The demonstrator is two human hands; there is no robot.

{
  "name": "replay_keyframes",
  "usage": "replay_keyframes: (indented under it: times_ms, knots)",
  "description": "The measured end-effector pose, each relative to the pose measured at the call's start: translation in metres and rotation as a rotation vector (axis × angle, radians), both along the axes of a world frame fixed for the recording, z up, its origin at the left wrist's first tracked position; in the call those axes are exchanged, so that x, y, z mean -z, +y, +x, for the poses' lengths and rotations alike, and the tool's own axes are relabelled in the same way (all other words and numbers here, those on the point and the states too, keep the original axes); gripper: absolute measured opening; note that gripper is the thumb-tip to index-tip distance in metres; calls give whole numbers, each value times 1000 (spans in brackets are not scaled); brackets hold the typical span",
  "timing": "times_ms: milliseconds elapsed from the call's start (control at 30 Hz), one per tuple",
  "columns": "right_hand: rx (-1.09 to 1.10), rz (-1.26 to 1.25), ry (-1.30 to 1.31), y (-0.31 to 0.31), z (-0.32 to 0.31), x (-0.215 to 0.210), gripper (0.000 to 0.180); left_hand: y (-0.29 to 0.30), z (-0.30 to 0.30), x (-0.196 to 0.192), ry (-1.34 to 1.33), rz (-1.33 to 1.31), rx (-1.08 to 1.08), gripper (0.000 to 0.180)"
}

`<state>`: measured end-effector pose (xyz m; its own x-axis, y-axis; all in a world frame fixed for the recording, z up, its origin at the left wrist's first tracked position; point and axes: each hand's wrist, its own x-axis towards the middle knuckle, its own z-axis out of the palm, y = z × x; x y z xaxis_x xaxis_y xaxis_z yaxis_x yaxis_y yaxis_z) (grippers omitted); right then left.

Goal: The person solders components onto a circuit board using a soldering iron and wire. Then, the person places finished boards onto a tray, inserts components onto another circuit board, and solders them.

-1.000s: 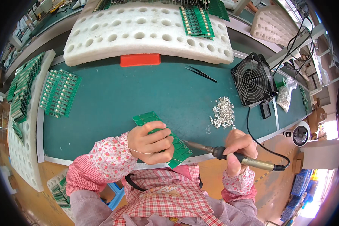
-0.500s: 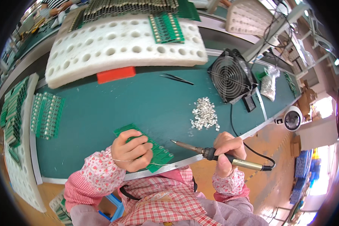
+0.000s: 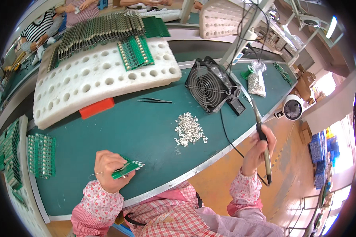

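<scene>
My left hand (image 3: 106, 170) grips a green circuit board (image 3: 125, 169) just above the near part of the bench. The board is tilted nearly on edge, with small silvery parts along its far right end. A thin wire (image 3: 94, 174) sticks out to the left of the same hand; solder wire by its look. Off to the right, past the bench's front edge, my right hand (image 3: 257, 152) is closed around a soldering iron (image 3: 268, 172), its tip pointing up and its cord hanging below. Between the hands, farther back, lies a pile of small silvery parts (image 3: 189, 129).
Black tweezers (image 3: 156, 100) lie left of a black fan (image 3: 209, 85). A white foam block (image 3: 103, 79) bears rows of boards (image 3: 135, 52), with a red piece (image 3: 97, 108) at its front. More boards (image 3: 41, 156) lie left; a clear bag (image 3: 257, 81) stands right. Other people sit far left.
My left hand has lifted the circuit board and tipped it on edge. My right hand has swung the soldering iron from pointing left to pointing up, away from the board. The view has shifted.
</scene>
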<state>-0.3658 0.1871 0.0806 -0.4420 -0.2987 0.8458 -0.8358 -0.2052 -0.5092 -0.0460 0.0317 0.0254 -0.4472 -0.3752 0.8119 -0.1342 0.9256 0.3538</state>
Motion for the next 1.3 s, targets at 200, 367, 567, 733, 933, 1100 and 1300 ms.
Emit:
replay_keyframes:
  times_ms: [200,367,567,733,933,1100,1300]
  knots:
    - [41,28,-326,-21,-58,20,27,0,-6,5,155,228,-155,31]
    - [199,175,-196,-48,-69,52,18,1,-9,3,90,209,-137,29]
    - [290,148,-3,-78,-75,27,22,5,-9,8,167,327,-143,32]
    - [443,321,169,-88,-75,4,16,4,-6,7,137,300,-118,29]
    - [453,416,358,-92,-81,-1,13,3,-3,6,87,220,-130,31]
    - [457,359,454,-97,-94,1,13,3,-6,2,94,183,-118,31]
    - [478,354,497,-98,-101,2,13,5,-5,3,97,210,-125,31]
